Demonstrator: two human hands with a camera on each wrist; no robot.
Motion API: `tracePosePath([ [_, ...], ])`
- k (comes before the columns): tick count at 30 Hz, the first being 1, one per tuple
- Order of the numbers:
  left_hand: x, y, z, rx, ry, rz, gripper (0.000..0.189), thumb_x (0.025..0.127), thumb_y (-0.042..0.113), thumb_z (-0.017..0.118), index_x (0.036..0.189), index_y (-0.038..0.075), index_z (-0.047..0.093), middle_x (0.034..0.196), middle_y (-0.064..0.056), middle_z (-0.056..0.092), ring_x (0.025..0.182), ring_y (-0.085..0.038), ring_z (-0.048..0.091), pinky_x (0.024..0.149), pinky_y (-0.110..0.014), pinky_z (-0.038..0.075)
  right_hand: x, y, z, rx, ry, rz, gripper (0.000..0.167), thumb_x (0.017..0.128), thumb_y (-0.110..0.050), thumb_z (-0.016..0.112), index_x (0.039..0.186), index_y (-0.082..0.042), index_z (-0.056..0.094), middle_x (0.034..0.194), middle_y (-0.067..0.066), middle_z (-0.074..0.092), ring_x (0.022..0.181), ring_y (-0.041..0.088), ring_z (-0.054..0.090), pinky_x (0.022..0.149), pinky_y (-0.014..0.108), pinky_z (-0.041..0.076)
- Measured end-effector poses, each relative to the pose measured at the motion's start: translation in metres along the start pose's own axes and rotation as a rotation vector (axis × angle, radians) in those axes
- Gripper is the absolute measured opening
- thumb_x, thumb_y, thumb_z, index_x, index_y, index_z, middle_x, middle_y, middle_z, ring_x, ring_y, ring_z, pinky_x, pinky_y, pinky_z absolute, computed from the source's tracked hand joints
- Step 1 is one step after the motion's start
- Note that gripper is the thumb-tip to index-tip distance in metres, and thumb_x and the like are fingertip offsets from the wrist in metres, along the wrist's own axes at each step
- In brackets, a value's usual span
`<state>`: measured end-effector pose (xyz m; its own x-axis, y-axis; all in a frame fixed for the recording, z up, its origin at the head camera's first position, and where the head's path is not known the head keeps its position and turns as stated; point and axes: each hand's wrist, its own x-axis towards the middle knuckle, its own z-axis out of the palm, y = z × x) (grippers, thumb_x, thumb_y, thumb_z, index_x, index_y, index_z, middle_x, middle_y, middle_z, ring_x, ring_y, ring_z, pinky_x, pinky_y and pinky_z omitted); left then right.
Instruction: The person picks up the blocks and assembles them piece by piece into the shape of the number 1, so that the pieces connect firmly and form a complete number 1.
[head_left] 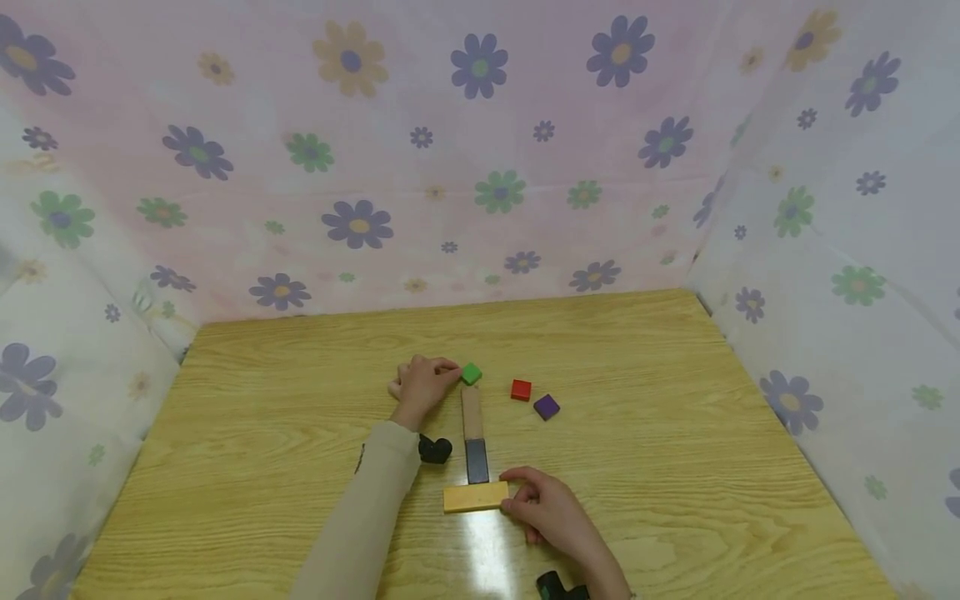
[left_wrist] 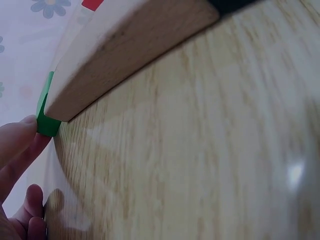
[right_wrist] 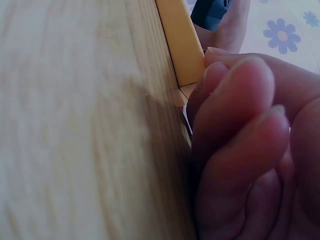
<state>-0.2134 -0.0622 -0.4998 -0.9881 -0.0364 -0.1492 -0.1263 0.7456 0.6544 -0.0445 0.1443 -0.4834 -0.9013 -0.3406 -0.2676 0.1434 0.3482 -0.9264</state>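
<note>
At the far end of a line of blocks, my left hand [head_left: 426,385] pinches a small green block [head_left: 470,373] between thumb and finger. The green block [left_wrist: 49,125] touches the end of a plain wooden block [head_left: 471,412] in the left wrist view. A black block [head_left: 477,461] continues the line towards me. Across its near end lies a yellow block [head_left: 476,497], forming a T-like base. My right hand [head_left: 551,510] holds the right end of the yellow block, index finger and thumb at its corners; the other fingers are curled in the right wrist view.
A red block [head_left: 521,390] and a purple block [head_left: 547,407] lie right of the line on the wood-grain table [head_left: 660,400]. Black wrist cameras show beside the left forearm [head_left: 352,525] and near the right wrist. Flowered cloth [head_left: 420,167] walls the back and sides.
</note>
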Motion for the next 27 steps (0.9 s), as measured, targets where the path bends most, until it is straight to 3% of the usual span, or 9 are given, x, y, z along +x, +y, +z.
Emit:
tracePosePath([
  [9, 0.002, -0.002, 0.001, -0.004, -0.004, 0.010, 0.019, 0.082, 0.049, 0.056, 0.088, 0.035, 0.067, 0.100, -0.002, 0.047, 0.092, -0.031, 0.032, 0.072, -0.049, 0.013, 0.009, 0.026, 0.001, -0.038, -0.006, 0.000, 0.043, 0.080, -0.030, 0.066, 0.118, -0.012, 0.054, 0.071, 0.002, 0.059, 0.040, 0.013, 0.047, 0.038, 0.028, 0.041],
  [27, 0.000, -0.001, 0.002, -0.006, 0.009, -0.005, 0.021, 0.081, 0.050, 0.057, 0.084, 0.032, 0.067, 0.102, -0.003, 0.047, 0.094, -0.031, 0.032, 0.075, -0.049, 0.014, 0.009, 0.026, 0.002, -0.078, 0.010, 0.017, 0.039, 0.080, -0.027, 0.067, 0.116, -0.016, 0.056, 0.071, 0.000, 0.059, 0.039, 0.012, 0.048, 0.038, 0.027, 0.041],
])
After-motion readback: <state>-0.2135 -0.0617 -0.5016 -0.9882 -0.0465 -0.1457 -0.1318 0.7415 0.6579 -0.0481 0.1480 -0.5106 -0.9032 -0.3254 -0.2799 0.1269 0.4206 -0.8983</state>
